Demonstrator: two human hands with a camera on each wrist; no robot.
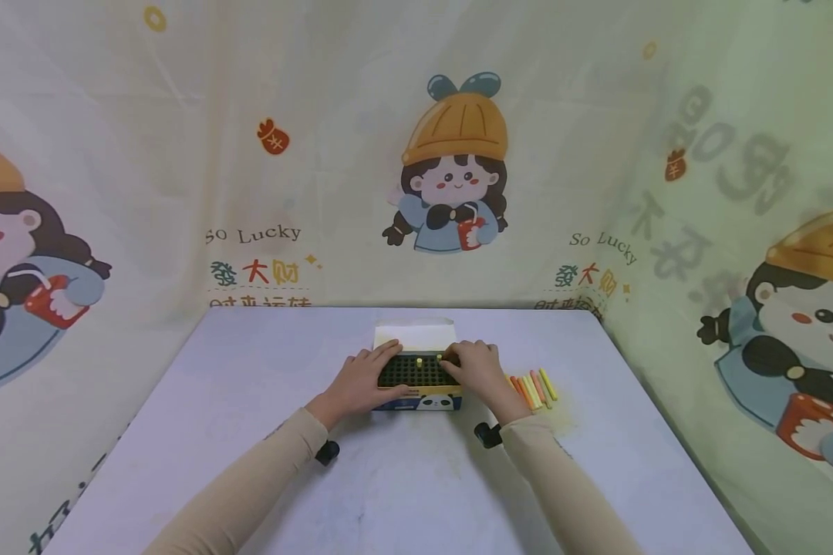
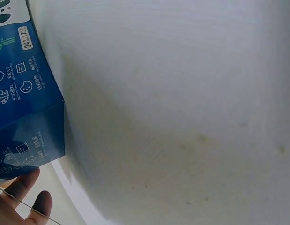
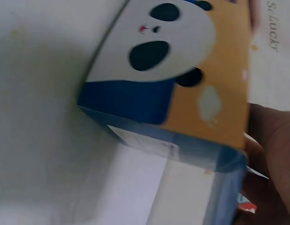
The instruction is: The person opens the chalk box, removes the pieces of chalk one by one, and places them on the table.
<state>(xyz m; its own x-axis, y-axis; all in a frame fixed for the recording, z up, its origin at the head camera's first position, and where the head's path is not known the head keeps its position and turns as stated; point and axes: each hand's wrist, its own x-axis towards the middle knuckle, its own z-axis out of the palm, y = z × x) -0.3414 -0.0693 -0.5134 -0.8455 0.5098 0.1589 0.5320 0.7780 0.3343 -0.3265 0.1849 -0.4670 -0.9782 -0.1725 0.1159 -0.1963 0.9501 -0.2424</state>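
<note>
A blue and orange chalk box (image 1: 436, 402) with a panda on its front stands on the table, its white lid (image 1: 416, 333) folded back. Inside is a black holder (image 1: 403, 375) full of small holes, with a yellow chalk stick (image 1: 419, 362) upright in it. My left hand (image 1: 362, 379) holds the box at its left end, thumb along the front; two fingertips (image 2: 27, 183) show by the box in the left wrist view. At the holder's back right, my right hand (image 1: 479, 370) pinches a pale yellow chalk (image 1: 440, 358), mostly hidden by the fingers.
Several loose chalk sticks (image 1: 533, 390), orange, pink and yellow, lie side by side right of the box, partly behind the right wrist. The white table (image 1: 250, 401) ends at a printed cloth backdrop (image 1: 347, 193).
</note>
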